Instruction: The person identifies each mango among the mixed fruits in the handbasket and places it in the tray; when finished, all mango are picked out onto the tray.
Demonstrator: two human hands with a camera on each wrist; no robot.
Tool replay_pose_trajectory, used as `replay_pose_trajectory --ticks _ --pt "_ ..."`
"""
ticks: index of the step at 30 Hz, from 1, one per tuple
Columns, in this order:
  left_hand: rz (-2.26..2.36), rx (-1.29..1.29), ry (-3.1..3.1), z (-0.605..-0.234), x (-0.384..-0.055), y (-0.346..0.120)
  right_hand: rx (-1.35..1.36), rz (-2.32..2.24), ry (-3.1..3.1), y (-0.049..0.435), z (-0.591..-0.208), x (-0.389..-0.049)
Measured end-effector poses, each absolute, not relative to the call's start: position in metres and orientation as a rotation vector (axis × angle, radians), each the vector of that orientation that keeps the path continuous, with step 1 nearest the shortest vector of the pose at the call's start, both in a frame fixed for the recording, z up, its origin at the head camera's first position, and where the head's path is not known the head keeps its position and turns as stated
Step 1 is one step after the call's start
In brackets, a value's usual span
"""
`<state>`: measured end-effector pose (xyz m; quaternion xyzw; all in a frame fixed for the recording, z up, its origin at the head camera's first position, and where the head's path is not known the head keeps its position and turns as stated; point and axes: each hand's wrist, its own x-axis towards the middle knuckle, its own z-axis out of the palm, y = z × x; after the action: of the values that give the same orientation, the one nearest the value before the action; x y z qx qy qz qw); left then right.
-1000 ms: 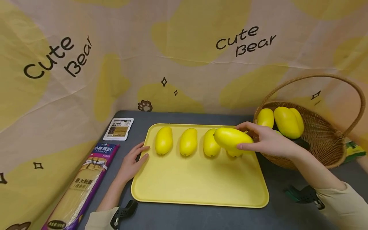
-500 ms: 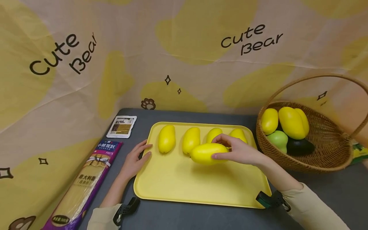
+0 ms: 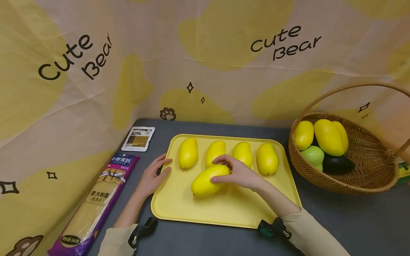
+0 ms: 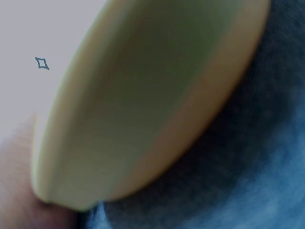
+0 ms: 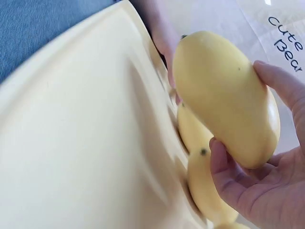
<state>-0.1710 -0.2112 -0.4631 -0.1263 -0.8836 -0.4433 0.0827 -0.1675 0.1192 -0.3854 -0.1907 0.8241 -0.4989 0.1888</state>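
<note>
My right hand (image 3: pixel 241 175) grips a yellow mango (image 3: pixel 205 181) between thumb and fingers, over the left-middle part of the yellow tray (image 3: pixel 192 212). The right wrist view shows this mango (image 5: pixel 224 90) large, with the fingers around one end. Several more mangoes lie in a row along the tray's far side, among them one at the left (image 3: pixel 188 153) and one at the right (image 3: pixel 267 158). My left hand (image 3: pixel 153 177) rests at the tray's left edge, thumb and fingertips over the rim. The tray's blurred side (image 4: pixel 143 105) fills much of the left wrist view.
A wicker basket (image 3: pixel 355 181) at the right holds yellow mangoes (image 3: pixel 330 137), a green fruit (image 3: pixel 313 157) and a dark avocado (image 3: pixel 337 164). Left of the tray lie a pasta packet (image 3: pixel 96 199) and a small white sachet (image 3: pixel 139 138). Printed cloth (image 3: pixel 217 78) hangs behind the table.
My right hand has carried the mango leftward and nearer across the tray, away from the right end of the row. My left hand has stayed at the tray's edge.
</note>
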Motion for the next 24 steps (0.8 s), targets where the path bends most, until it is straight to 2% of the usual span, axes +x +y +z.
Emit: replay_pose_trajectory --ticks 14,24 --pt "-1.328 -0.375 -2.655 -0.461 -0.171 -0.211 -0.595 -1.433 2.340 0.065 -0.401 -0.158" --pt "-1.334 -0.379 -2.670 -0.459 -0.170 -0.212 -0.505 -1.431 2.343 0.038 -0.411 -0.157"
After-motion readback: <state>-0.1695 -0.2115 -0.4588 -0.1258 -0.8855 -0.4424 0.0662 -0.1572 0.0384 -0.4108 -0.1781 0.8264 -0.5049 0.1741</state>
